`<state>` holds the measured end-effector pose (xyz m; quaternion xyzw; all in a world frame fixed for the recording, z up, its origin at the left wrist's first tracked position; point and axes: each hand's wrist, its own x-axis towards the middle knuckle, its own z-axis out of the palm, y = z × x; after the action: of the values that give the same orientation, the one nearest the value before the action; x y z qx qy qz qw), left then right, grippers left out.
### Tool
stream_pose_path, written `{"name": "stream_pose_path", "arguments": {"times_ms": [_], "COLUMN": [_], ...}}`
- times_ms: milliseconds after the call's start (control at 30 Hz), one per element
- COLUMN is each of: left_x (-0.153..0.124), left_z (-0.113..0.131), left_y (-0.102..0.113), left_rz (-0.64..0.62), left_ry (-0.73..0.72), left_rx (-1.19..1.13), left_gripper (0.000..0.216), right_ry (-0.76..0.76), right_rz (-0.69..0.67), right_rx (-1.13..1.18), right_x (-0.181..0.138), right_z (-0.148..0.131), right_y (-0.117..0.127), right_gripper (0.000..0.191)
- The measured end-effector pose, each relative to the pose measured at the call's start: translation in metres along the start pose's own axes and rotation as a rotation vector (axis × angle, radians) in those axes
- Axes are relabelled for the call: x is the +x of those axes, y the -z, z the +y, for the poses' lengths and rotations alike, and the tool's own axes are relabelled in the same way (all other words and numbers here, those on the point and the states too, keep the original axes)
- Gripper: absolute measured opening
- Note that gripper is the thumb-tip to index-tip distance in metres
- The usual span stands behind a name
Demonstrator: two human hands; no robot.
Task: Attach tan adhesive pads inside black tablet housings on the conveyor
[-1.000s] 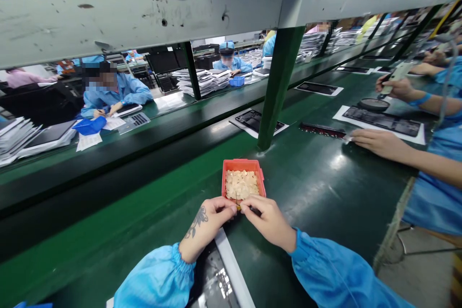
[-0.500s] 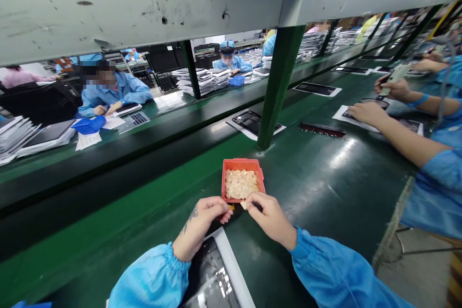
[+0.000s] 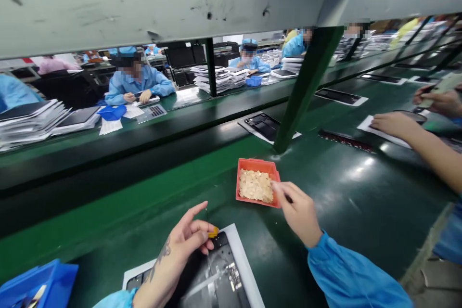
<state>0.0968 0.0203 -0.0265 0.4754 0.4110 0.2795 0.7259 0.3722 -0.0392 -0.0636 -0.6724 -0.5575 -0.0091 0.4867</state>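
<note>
Left hand (image 3: 184,240) has moved yellow piece (image 3: 213,233) over device (image 3: 222,276)

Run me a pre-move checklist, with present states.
1. Left hand grips the small yellow part: ok.
2. Pale pieces available in the red tray: ok.
3. Right hand holding a piece: cannot tell, fingertips blurred.
4. Black device lying on its white sheet: ok.
5. Device fully in view: not ok, left hand covers part.
6. Co-worker's hand apart from the tray: ok.
</note>
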Motion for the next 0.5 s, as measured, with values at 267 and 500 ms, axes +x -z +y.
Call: {"name": "stream_pose_path", "arguments": {"times_ms": [267, 500], "left_x": [-0.041, -0.062], "left_z": [0.009, 0.021], "left_y": [0.040, 0.055], "left_rz": [0.143, 0.159], "left_ry": [-0.059, -0.136], "left_rx": [-0.085, -0.160], "left_gripper": [0.080, 0.079], "right_ry": [-0.213, -0.286], "right_rz": [0.002, -0.509], "right_rx": [0.288, 0.587], "right_x": [0.002, 0.013], "right_z": [-0.034, -0.118], "right_y": [0.017, -0.010], "right_gripper": [0.065, 0.049]}}
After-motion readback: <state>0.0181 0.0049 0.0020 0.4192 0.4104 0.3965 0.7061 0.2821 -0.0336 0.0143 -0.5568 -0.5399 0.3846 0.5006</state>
